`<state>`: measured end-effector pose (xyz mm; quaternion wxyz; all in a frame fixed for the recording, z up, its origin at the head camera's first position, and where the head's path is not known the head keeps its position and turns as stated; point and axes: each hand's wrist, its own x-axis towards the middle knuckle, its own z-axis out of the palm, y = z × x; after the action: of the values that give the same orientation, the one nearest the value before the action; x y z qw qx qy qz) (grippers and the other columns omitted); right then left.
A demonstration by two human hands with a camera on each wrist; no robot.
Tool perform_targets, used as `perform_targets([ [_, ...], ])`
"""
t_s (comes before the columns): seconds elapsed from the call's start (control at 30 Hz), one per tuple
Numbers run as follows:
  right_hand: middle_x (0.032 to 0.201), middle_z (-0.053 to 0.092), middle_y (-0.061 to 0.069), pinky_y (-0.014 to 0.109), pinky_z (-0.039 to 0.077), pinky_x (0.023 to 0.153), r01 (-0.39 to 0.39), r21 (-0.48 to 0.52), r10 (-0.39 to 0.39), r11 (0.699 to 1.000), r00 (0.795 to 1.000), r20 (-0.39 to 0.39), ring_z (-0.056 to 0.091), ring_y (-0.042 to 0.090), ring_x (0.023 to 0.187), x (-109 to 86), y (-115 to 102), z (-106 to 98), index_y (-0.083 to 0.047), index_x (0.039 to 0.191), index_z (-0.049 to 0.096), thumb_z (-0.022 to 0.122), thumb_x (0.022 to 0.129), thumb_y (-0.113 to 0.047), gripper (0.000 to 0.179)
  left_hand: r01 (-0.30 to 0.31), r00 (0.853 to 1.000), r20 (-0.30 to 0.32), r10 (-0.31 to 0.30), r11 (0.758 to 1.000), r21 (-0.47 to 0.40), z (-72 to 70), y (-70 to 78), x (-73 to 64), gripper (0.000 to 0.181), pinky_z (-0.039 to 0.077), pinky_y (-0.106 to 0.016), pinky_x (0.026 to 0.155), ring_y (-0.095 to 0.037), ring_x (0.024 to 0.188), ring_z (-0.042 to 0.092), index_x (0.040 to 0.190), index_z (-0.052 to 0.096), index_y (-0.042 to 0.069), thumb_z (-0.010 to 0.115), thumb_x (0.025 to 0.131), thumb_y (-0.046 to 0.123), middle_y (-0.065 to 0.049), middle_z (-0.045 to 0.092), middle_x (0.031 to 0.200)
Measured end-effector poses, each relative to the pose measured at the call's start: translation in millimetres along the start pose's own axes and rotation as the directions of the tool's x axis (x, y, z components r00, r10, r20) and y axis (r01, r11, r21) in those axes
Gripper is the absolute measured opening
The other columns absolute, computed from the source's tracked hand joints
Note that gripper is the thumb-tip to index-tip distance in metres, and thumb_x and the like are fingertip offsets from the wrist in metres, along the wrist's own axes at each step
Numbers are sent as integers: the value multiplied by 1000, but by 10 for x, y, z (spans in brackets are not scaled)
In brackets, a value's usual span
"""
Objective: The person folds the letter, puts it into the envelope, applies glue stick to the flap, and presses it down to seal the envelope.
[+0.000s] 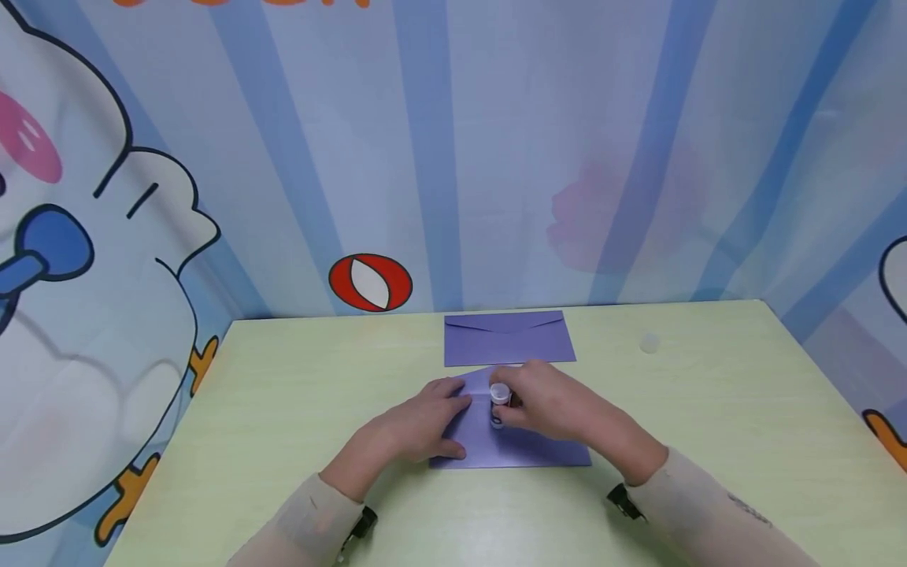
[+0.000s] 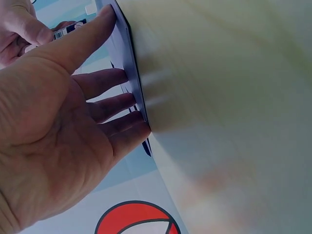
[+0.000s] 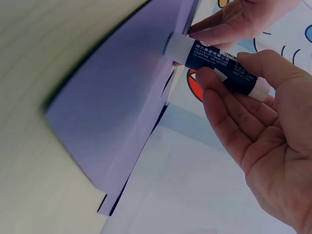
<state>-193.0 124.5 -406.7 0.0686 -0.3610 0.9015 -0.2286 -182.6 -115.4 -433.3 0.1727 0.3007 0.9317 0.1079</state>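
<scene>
A purple envelope (image 1: 524, 450) lies on the table in front of the person. My right hand (image 1: 551, 400) grips a glue stick (image 3: 219, 66) with a dark blue label, held upright in the head view. Its white lower end meets the envelope's surface in the right wrist view. With fingers spread, my left hand (image 1: 423, 421) rests on the envelope's left side; in the left wrist view the fingertips (image 2: 127, 134) press on the paper.
Behind it lies a second purple envelope (image 1: 506, 346), its flap folded down. A small whitish cap (image 1: 649, 342) sits on the pale table (image 1: 708, 409) at the back right. A printed curtain (image 1: 496, 157) stands along the table's rear edge.
</scene>
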Motion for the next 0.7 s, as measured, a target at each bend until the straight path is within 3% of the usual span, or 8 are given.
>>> perform_targets([
  [0.7, 63, 53, -8, 23, 40, 52, -20, -39, 18, 999, 999, -44, 43, 1, 53, -175, 192, -114, -17, 87, 60, 76, 96, -14, 18, 13, 1000, -1, -13, 1000, 14, 4, 3, 3, 79, 31, -43, 125, -32, 158, 26, 158, 48, 4, 81, 96, 38, -15, 30, 171],
])
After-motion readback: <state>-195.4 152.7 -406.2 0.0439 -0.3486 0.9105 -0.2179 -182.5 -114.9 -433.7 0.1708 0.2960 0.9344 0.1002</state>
